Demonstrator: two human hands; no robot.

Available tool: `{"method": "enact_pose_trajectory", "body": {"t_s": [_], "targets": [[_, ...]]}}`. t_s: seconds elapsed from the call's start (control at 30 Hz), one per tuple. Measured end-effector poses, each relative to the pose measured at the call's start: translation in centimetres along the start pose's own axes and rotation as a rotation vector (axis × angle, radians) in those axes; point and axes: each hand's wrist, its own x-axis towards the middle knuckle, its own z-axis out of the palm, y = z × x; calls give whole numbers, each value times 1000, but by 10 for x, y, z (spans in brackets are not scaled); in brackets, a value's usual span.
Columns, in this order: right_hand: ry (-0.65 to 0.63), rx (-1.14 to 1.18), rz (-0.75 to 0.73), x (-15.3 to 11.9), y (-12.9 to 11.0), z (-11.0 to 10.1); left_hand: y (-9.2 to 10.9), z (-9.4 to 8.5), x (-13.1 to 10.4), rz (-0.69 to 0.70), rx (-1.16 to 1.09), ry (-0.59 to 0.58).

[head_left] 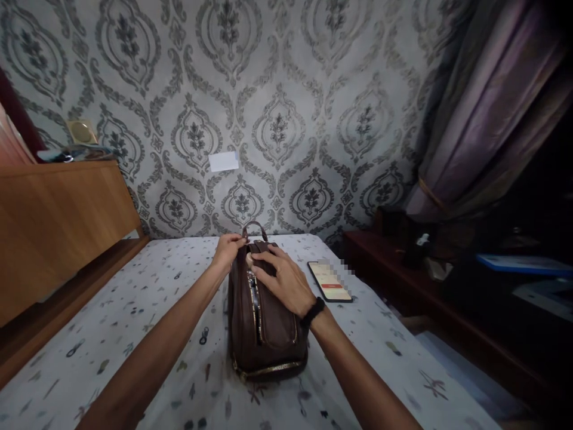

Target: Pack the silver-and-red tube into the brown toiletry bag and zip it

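A dark brown leather-look backpack [277, 325] with gold-toned zips and a top handle lies on the bed, its handle end toward the wall. One zip [255, 304] along its left side is partly open. My left hand [229, 248] is closed at the bag's upper left edge, fingertips pinched by the base of the handle [255, 226]. Over the bag's upper part rests my right hand [286, 278], with a black band on the wrist. Its thumb and index finger close around a small pale thing [249, 260] at the zip opening; its kind is unclear.
A phone [330, 280] with a lit screen lies right of the bag on the patterned bedsheet [188, 358]. A wooden headboard-like panel [67, 221] stands at left. Patterned wallpaper is ahead. At right are a dark red ledge [376, 257] and a tied purple curtain [483, 119].
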Motion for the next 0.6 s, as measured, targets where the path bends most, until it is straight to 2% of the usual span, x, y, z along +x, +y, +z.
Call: {"method": "enact_pose_trajectory", "body": {"t_s": [0.17, 0.27, 0.43, 0.6], "targets": [[-1, -8, -2, 1, -3, -1, 10, -3, -15, 41, 20, -54], [12, -6, -22, 0, -3, -4, 18, -5, -13, 39, 67, -105], [37, 45, -103, -11, -1, -9, 35, 3, 13, -26, 214, -201], [229, 115, -42, -28, 10, -6, 42, 21, 43, -117, 372, -347]]}}
